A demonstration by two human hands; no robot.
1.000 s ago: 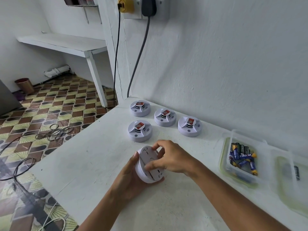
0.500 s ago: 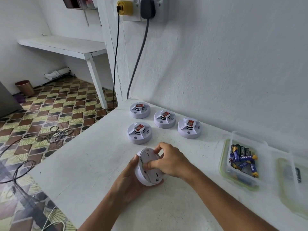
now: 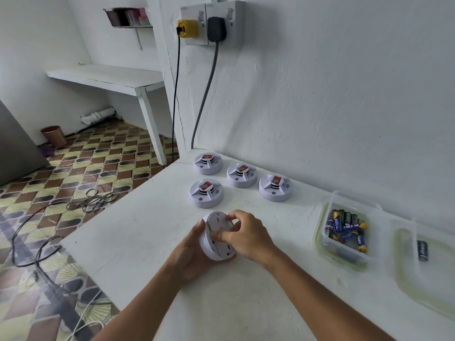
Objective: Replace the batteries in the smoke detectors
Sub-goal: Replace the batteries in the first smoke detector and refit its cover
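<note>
A white round smoke detector [image 3: 218,244] is held tilted on its edge above the white table [image 3: 138,232], its flat back plate facing me. My left hand [image 3: 190,254] cups it from below and the left. My right hand [image 3: 246,236] grips the back plate, thumb and fingers pinched on its rim. Several more smoke detectors sit face up behind it, one close by [image 3: 206,193] and three in a row [image 3: 242,175] near the wall. A clear plastic tub [image 3: 344,257] on the right holds several batteries [image 3: 346,226].
A second clear tub [image 3: 403,274] at far right holds a single black battery [image 3: 422,250]. Two cables hang from wall sockets [image 3: 211,23] down past the table's back corner. The table's left edge drops to a tiled floor with loose cables [image 3: 93,199].
Both hands and the detector have stayed in place; my right fingers have shifted slightly on the back plate. The head camera has tilted, so the scene sits a little lower in view.
</note>
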